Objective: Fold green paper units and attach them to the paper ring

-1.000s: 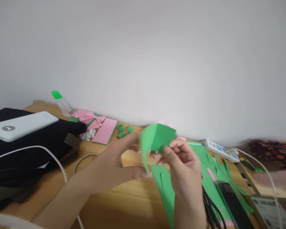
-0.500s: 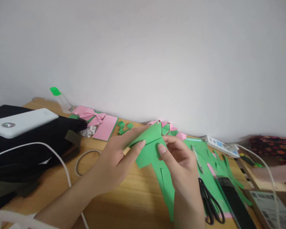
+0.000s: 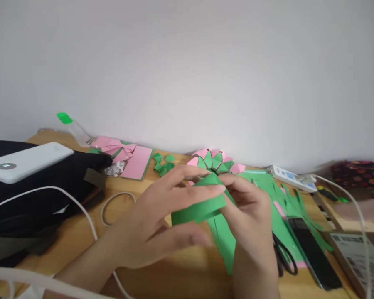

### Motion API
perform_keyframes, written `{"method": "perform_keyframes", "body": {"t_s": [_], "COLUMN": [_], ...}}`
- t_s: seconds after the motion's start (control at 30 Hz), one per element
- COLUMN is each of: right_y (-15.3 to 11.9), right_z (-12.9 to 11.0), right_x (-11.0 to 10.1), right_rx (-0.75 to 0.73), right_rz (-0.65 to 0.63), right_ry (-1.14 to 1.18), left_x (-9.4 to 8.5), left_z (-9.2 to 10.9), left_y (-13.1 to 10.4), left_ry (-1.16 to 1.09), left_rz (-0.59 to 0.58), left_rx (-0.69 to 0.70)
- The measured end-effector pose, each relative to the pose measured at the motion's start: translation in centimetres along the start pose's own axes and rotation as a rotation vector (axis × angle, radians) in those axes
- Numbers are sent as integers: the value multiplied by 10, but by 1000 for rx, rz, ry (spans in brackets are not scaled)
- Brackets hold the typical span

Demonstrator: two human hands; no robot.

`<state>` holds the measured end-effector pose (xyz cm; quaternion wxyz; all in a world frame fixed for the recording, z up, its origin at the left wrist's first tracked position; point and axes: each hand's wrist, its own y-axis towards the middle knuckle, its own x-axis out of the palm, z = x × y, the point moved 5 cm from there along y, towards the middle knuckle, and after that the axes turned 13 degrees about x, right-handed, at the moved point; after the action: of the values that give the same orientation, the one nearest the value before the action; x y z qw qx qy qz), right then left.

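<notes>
Left hand (image 3: pixel 146 224): fingers laid across green paper (image 3: pixel 181 216), thumb apart
Right hand (image 3: pixel 252 211): clamped on green paper's right side
Fold: apparently being shaped; even pressure called for
Scissors (image 3: pixel 286 257): right of green paper
Pink-and-green pieces (image 3: pixel 216 160): beyond it

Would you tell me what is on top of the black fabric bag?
A white plastic power bank lies on the bag; a thin white cable passes over it in view. What is underneath is covered.
</notes>
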<state>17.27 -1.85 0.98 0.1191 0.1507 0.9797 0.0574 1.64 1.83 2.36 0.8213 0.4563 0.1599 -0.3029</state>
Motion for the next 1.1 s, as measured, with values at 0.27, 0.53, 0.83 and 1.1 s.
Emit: {"method": "perform_keyframes", "body": {"t_s": [0.27,0.53,0.83,1.1], "right_y": [-4,-9,-13,-14], "right_z": [-10,-7,-10,-15], "right_x": [6,8,5,3], "right_rx": [-92,-92,-107,-141], "right_rz": [-3,-40,41,57], "right_ry": [-107,-50,-85,-101], "left_x": [-2,2,3,7], "left_z": [-5,-18,-22,-17], "left_y": [0,-7,-6,-6], "left_ry": [-133,-226,-328,-327], "left_rz": [123,260,356,305], "left_rx": [-7,-205,-317,-288]}}
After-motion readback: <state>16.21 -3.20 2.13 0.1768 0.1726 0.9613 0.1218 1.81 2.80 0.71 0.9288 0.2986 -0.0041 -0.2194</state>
